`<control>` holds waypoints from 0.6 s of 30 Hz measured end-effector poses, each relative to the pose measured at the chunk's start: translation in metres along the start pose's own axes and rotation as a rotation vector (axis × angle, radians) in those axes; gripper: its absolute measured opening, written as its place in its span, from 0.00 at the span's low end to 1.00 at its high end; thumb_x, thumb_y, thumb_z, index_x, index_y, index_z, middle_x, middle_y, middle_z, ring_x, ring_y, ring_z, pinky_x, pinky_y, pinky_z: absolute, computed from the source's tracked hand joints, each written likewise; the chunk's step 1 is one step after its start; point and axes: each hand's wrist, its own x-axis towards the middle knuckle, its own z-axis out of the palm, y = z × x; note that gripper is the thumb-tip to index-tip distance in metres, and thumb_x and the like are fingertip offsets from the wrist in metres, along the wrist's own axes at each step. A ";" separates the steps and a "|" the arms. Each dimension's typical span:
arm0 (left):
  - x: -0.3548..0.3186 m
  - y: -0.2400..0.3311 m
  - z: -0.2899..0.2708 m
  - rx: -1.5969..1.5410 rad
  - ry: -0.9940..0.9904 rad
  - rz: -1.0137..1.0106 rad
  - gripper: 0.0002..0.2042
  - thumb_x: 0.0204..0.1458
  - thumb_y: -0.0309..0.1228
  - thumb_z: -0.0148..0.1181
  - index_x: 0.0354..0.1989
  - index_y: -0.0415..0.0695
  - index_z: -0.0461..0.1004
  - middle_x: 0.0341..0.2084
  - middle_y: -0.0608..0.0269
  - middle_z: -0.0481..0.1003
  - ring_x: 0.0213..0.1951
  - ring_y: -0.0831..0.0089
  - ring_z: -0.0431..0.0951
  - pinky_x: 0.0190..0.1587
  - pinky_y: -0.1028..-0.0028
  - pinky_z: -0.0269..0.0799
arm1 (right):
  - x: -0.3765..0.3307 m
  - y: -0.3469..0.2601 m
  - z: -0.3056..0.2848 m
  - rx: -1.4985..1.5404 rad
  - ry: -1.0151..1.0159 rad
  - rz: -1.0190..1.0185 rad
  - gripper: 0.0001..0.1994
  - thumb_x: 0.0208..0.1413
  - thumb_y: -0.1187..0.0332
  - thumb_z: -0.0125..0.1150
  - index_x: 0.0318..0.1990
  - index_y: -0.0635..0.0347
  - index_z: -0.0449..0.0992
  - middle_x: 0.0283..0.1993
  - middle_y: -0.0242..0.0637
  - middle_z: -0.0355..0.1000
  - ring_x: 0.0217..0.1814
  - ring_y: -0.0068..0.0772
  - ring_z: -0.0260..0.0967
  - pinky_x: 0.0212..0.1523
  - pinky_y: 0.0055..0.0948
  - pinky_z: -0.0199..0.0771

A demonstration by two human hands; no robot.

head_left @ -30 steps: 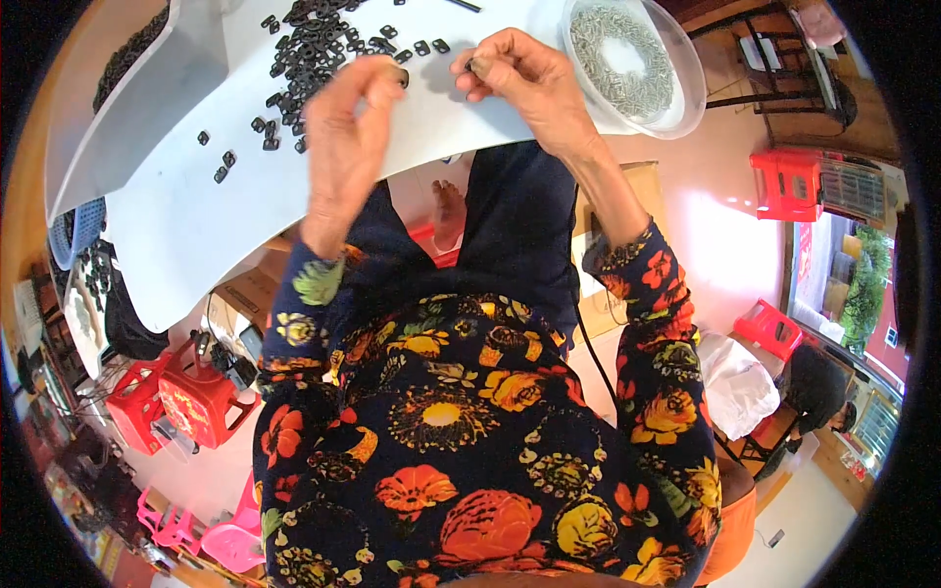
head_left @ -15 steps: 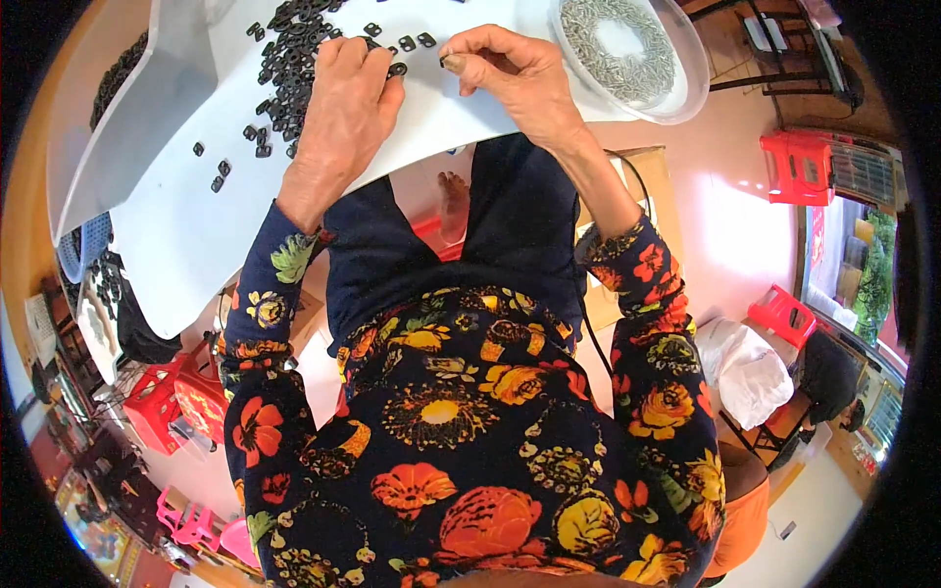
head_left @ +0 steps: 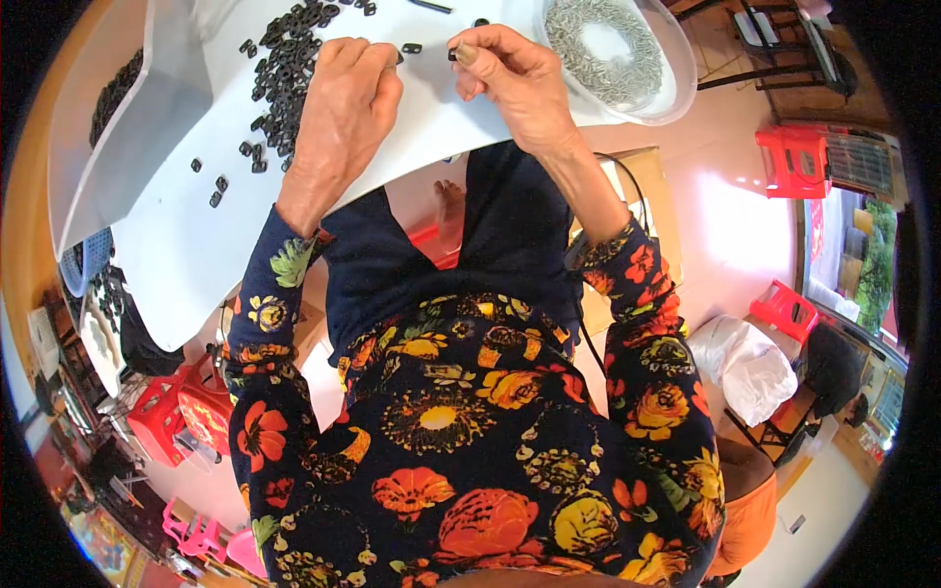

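My left hand [head_left: 348,103] is closed beside a pile of small black plastic pieces [head_left: 279,83] on the white tabletop [head_left: 172,250]. Its fingertips are curled under, so what they hold, if anything, is hidden. To the right, my right hand [head_left: 520,88] pinches a small black piece [head_left: 454,55] between thumb and forefinger, just above the table. A single loose black piece [head_left: 412,48] with holes lies between the two hands. Beyond the right fingers there is another dark piece [head_left: 480,22].
A clear plastic tub [head_left: 676,93] of small silvery metal parts [head_left: 608,78] stands at the table's right edge. A thin black rod [head_left: 429,6] lies at the far edge of view. A raised translucent panel [head_left: 127,137] borders the left. Red stools [head_left: 792,162] stand on the floor.
The black piece that showed at my left fingertips is now mostly out of sight. My right thumb and forefinger now show a black piece more plainly. Fewer loose pieces show between the hands.
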 end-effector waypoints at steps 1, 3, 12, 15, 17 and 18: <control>0.003 0.001 0.001 0.004 0.009 0.010 0.06 0.42 0.19 0.54 0.30 0.37 0.70 0.25 0.53 0.69 0.36 0.53 0.68 0.40 0.62 0.66 | -0.003 0.002 0.000 -0.086 -0.018 -0.035 0.06 0.54 0.74 0.58 0.38 0.64 0.76 0.29 0.28 0.71 0.27 0.15 0.64 0.30 0.17 0.68; 0.013 -0.002 0.005 -0.001 0.023 0.032 0.06 0.42 0.20 0.54 0.30 0.38 0.71 0.25 0.53 0.69 0.35 0.53 0.68 0.40 0.62 0.66 | -0.009 0.002 0.006 -0.346 -0.080 -0.094 0.05 0.53 0.74 0.59 0.37 0.63 0.76 0.29 0.27 0.71 0.27 0.14 0.63 0.28 0.17 0.65; 0.087 -0.010 0.040 -0.302 -0.312 -0.067 0.08 0.47 0.30 0.56 0.34 0.39 0.71 0.24 0.51 0.73 0.27 0.55 0.71 0.33 0.65 0.68 | -0.014 -0.006 0.006 -0.185 -0.159 -0.021 0.04 0.51 0.74 0.61 0.34 0.64 0.76 0.26 0.23 0.70 0.27 0.09 0.60 0.27 0.13 0.61; 0.093 -0.015 0.055 -0.169 -0.375 0.095 0.11 0.45 0.34 0.57 0.29 0.38 0.71 0.20 0.47 0.72 0.27 0.45 0.72 0.30 0.56 0.67 | -0.013 -0.001 0.003 -0.090 -0.075 -0.059 0.05 0.52 0.74 0.60 0.35 0.65 0.76 0.28 0.23 0.70 0.28 0.09 0.60 0.28 0.12 0.61; 0.094 -0.019 0.059 0.028 -0.472 0.225 0.10 0.44 0.32 0.58 0.30 0.38 0.70 0.23 0.47 0.72 0.32 0.47 0.72 0.33 0.58 0.67 | -0.013 0.000 0.002 -0.062 -0.042 -0.094 0.05 0.53 0.74 0.60 0.35 0.66 0.76 0.29 0.23 0.70 0.28 0.09 0.60 0.28 0.12 0.61; 0.090 -0.024 0.060 0.029 -0.475 0.224 0.10 0.44 0.32 0.58 0.30 0.38 0.70 0.23 0.47 0.72 0.32 0.47 0.72 0.33 0.58 0.67 | -0.012 0.000 0.002 -0.083 -0.054 -0.099 0.05 0.53 0.74 0.60 0.36 0.66 0.76 0.30 0.25 0.71 0.29 0.09 0.61 0.29 0.12 0.62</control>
